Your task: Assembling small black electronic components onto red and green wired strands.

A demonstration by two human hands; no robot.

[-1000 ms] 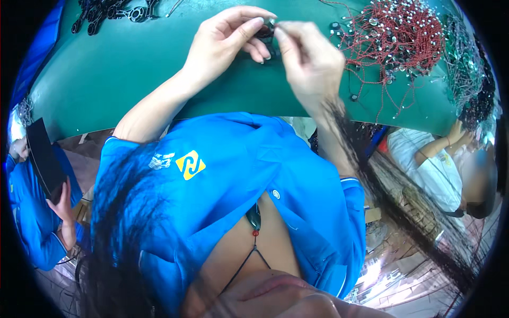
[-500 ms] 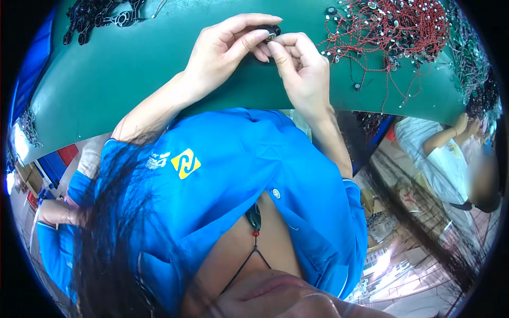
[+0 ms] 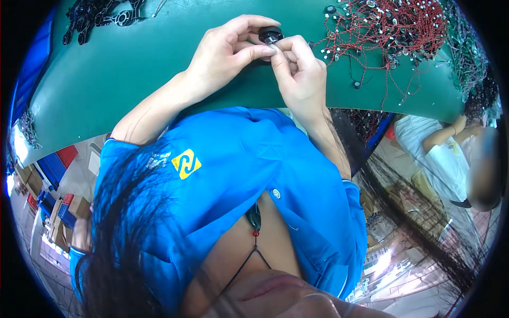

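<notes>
A: Grip?
B: Left hand [image 3: 225, 53] curled, black round part [image 3: 270, 34] between forefinger and thumb. Right hand [image 3: 302, 71] pinched, fingertips at the part's near end; cannot tell whether they hold anything.
A: Part's position?
B: Over green tabletop [image 3: 138, 74], beyond the chest.
A: Farther out?
B: Right, tangled red twisted wires [image 3: 408, 32], white-tipped. Far left, black openwork pieces [image 3: 101, 17], heaped.

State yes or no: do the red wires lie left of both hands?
No, the red wires lie on the green table to the right of the right hand.
</notes>
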